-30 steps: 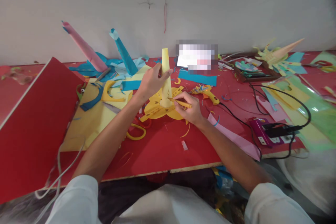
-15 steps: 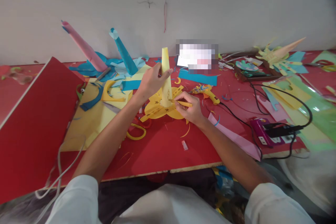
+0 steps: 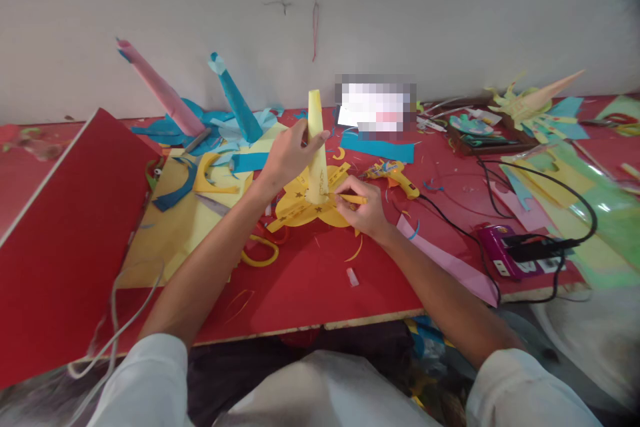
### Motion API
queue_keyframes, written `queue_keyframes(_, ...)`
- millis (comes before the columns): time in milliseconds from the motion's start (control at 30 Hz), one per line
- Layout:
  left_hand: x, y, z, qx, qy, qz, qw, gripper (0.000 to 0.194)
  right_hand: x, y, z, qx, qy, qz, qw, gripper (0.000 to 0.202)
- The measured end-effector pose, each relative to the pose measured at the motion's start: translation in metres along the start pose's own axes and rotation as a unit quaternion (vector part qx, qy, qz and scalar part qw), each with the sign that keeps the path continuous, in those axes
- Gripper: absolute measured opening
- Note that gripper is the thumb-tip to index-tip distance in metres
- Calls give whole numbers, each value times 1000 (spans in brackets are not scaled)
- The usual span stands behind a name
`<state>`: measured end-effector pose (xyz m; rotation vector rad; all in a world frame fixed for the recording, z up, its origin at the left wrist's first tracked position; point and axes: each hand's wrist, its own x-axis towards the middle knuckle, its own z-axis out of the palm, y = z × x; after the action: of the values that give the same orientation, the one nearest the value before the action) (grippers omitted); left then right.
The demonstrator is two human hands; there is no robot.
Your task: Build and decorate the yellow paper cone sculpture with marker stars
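A pale yellow paper cone stands upright on a yellow petal-shaped paper base printed with brown stars. My left hand is wrapped round the cone's upper half, thumb on its near side. In my right hand is a yellow pencil, its tip at the low right side of the cone, beside small dark drawn marks. Just right of the base lies a yellow glue gun. Yellow-handled scissors lie to the lower left of the base.
Pink and blue paper cones stand at the back left. A red board leans at the left. A purple power box with black cables is at the right. A tray sits at the back right.
The pencil tip has shifted slightly down and right on the cone, and more dark marks show there. My left hand has kept its hold.
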<state>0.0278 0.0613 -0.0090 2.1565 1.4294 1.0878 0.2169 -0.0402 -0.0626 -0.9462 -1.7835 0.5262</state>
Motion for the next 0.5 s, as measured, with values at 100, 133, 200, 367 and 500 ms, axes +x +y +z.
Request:
queue_keyframes(100, 0, 0, 0, -2, 0, -2, 1000, 43, 1, 1, -1, -12, 10, -10, 1000, 9)
queue_keyframes(133, 0, 0, 0, -1, -2, -2, 1000, 42, 1, 1, 0, -10, 1, -16, 1000, 8)
queue_keyframes(200, 0, 1, 0, -1, -6, -5, 1000, 41, 1, 1, 1, 1, -28, -29, 999, 7)
queue_keyframes(367, 2, 6, -9, -46, -34, 9, 998, 34, -2, -2, 0, -5, 9, -64, 998, 4)
queue_keyframes(500, 3, 9, -16, -151, -50, 42, 986, 29, -2, -1, -4, -52, 141, -72, 986, 5)
